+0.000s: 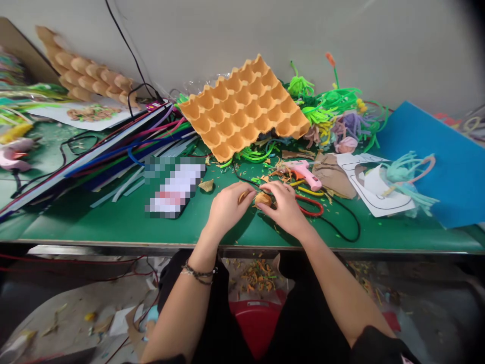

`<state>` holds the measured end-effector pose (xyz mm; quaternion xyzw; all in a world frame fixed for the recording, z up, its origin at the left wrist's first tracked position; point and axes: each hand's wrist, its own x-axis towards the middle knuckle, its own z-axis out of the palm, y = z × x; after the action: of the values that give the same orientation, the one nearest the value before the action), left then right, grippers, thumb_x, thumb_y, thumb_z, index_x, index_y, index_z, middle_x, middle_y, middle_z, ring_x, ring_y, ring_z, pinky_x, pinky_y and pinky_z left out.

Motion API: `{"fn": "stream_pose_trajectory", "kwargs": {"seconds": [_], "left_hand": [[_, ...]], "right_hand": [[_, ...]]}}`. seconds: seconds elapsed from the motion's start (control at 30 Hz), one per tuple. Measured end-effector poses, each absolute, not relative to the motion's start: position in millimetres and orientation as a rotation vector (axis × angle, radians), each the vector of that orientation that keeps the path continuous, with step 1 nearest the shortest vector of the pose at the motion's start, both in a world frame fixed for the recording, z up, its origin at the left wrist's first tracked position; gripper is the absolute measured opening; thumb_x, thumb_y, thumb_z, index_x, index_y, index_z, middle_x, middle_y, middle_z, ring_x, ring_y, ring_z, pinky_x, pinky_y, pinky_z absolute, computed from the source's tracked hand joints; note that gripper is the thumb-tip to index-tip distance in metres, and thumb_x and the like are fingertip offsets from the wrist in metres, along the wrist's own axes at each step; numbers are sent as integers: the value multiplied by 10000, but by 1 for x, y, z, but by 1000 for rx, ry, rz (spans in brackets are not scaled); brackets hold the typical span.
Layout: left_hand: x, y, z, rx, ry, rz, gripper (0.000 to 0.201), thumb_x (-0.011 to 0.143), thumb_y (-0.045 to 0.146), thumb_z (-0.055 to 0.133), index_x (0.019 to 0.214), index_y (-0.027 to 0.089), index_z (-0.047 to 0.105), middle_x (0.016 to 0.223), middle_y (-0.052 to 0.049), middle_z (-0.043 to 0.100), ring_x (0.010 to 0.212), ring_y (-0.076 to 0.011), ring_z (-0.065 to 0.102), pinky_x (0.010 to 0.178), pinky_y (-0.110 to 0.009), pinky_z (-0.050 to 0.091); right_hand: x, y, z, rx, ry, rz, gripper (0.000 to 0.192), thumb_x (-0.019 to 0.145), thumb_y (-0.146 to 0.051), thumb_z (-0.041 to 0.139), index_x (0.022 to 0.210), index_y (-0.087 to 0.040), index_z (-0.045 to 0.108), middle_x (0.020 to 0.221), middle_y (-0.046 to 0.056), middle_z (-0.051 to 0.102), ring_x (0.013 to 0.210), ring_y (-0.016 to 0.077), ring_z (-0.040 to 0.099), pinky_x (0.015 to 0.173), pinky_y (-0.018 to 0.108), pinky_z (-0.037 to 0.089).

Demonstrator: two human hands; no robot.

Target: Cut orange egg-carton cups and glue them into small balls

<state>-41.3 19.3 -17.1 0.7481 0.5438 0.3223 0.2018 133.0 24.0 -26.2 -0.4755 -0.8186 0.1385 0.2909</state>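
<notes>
**Green counter [113, 225] against a pale wall [212, 30], strewn with craft scraps**

At the near edge, the person's two hands are close together, each with its own piece. The left hand [232, 207] pinches a small tan pulp piece [243, 196] between thumb and fingers, largely hidden by them. The right hand [282, 205] is closed by thumb and fingertips around a rounded pulp cup [262, 199], a light grip that probably keeps thin moulded pulp from crushing. Holding both pieces low over the counter likely steadies the wrists and keeps them in view.

Beyond, on the far side, a tan egg tray [242, 108] lies tilted, probably propped by the tangled pipe cleaners [318, 115] beneath and behind it; its near right edge is torn. A pink hot glue gun [308, 174] lies just beyond the right hand, its handle toward the near right, seemingly for easy reach. Left of the left hand lie a loose pulp scrap [206, 186] and, farther left, a pixelated phone [176, 189], apparently kept clear of the hands.
</notes>
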Motion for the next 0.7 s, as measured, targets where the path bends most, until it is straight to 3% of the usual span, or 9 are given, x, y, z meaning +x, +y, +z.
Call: {"fn": "stream_pose_trajectory", "kwargs": {"seconds": [0.2,0.27,0.4,0.7], "left_hand": [[-41,23,-21,2006,1631,1160,154,892,246,476,880,189,619,881,-33,668,869,-175,615,813,-289,466],[-40,23,-23,2048,1672,1248,159,880,204,480,1001,189,582,940,-50,639,949,-182,597,888,-315,465],[-39,24,-35,2094,1742,1306,384,844,201,523,1215,168,434,1097,-121,542,1064,-218,549,966,-391,450],[-41,31,-47,2047,1814,1367,390,807,214,527,1170,112,429,1121,-169,504,1111,-267,523,995,-440,437]], "right_hand": [[132,22,-30,-1354,-2159,338,195,869,-264,477,1045,-245,557,1083,37,640,1108,214,557,1049,476,190],[130,24,-31,-1386,-2092,299,230,853,-265,486,1076,-246,541,1084,41,640,1082,216,570,1049,493,181],[126,31,-34,-1456,-1958,164,237,882,-285,428,1085,-230,536,1069,83,635,1070,236,558,1057,503,157],[129,33,-36,-1522,-1964,-11,227,918,-290,347,937,-218,562,1043,73,621,1085,225,520,1022,447,197]]}}
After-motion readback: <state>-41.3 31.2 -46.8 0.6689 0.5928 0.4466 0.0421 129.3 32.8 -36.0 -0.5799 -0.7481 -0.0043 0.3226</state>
